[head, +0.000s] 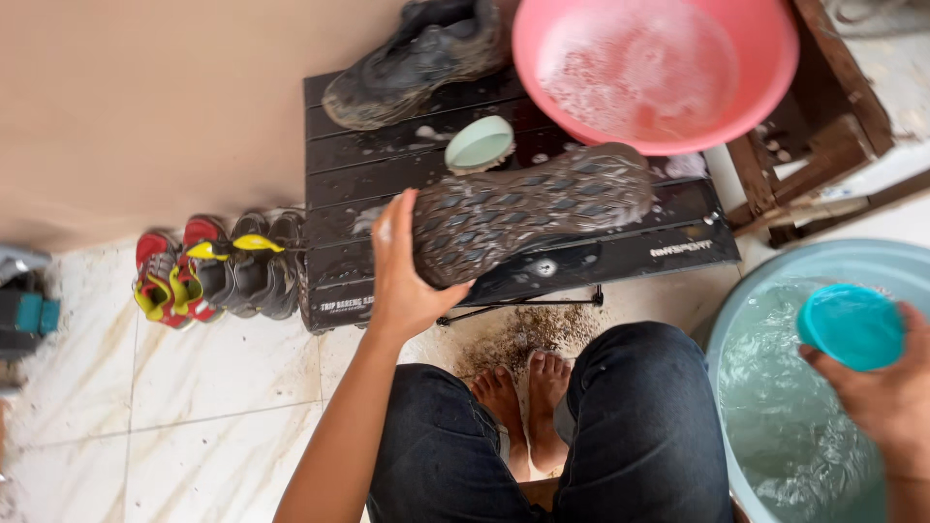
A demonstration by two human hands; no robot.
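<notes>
- Setting: pale tiled floor (pixel 223 378), wet and gritty in front of a low black slatted worktop (pixel 387 155) set against a tan wall. A patch of dirt lies on the tiles under the worktop's front edge, just ahead of the person's bare feet (pixel 523 397). Judged slip risk: suds and water running off the slats onto tile where bare feet rest.
- Grey water tub (pixel 765 291): stands at the person's right, full and rippling. The right hand (pixel 886 387) is over it, its grip clenched round a teal scoop (pixel 851 325). A careless lift would likely slosh water onto the floor and the dark trousers.
- Pink basin (pixel 765 48): holds soapy water and overhangs the worktop's far right corner, partly above a wooden frame (pixel 823 126). A knock from the shoe could tip it.
- Muddy shoe (pixel 533 208): held sole-up, heel over the worktop's front edge, toe resting on the slats beside the basin. The left hand (pixel 407 266) grasps its heel end, thumb against the sole. Wet, soapy rubber may slide from that one-handed hold.
- Second dirty shoe (pixel 417 58): sits at the worktop's back left, touching the wall line; splashed grime may reach it again.
- Row of small shoes (pixel 218 266): red, yellow and dark, on the floor just beside the worktop's left end, within reach of run-off.
- Pale green round brush (pixel 480 143): lies on the slats near the held shoe; could be swept off.
</notes>
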